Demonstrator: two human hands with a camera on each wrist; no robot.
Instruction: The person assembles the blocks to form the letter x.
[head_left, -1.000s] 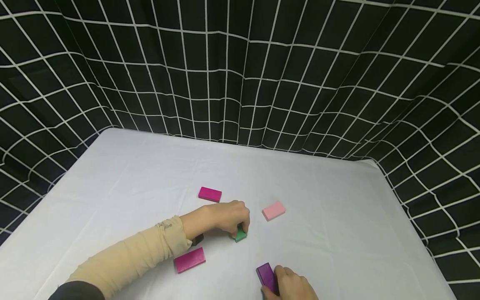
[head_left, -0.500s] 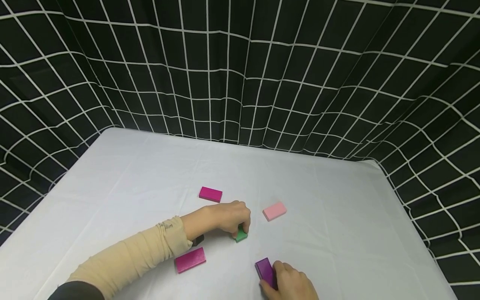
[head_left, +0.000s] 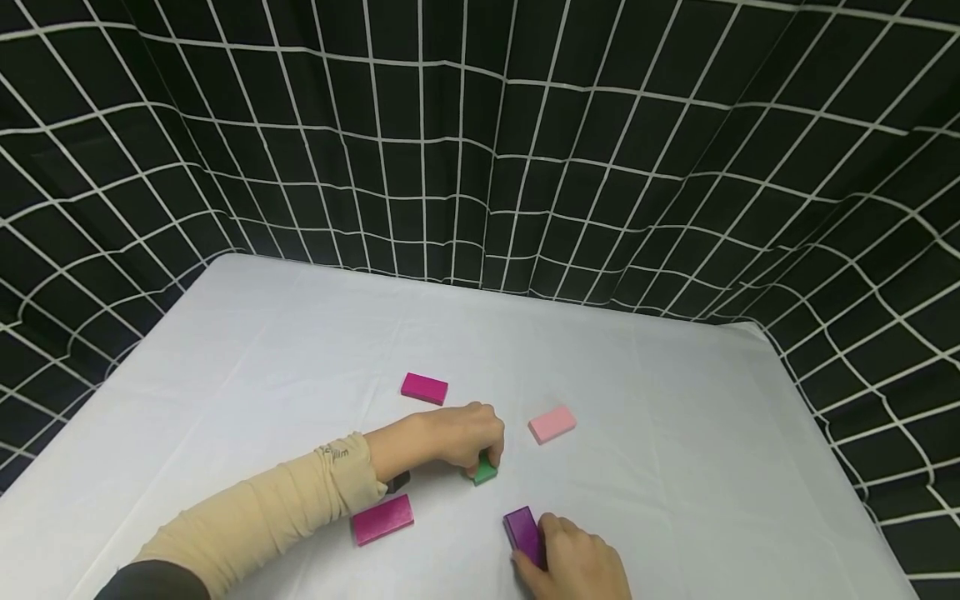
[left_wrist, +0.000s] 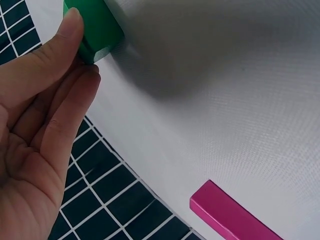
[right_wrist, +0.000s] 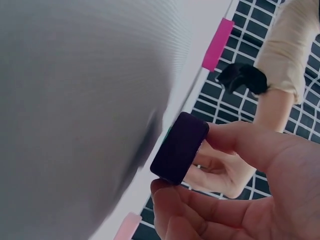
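In the head view my left hand reaches over the middle of the table and pinches a green block. Most of that block is hidden under the fingers. The left wrist view shows the thumb against one side of the green block, fingertips at its end. Nearer the front edge, my right hand holds a purple block between thumb and fingers. In the right wrist view the purple block looks almost black, with a finger or thumb at each end. Whether it touches the table I cannot tell.
A magenta block lies beyond the left hand, and another magenta block lies in front of the left forearm. To the right is a pale pink block. A white cloth covers the table; a black gridded curtain hangs behind.
My right hand has moved forward and slightly left with the purple block, towards the left hand. The left hand keeps its pinch on the green block, almost still.
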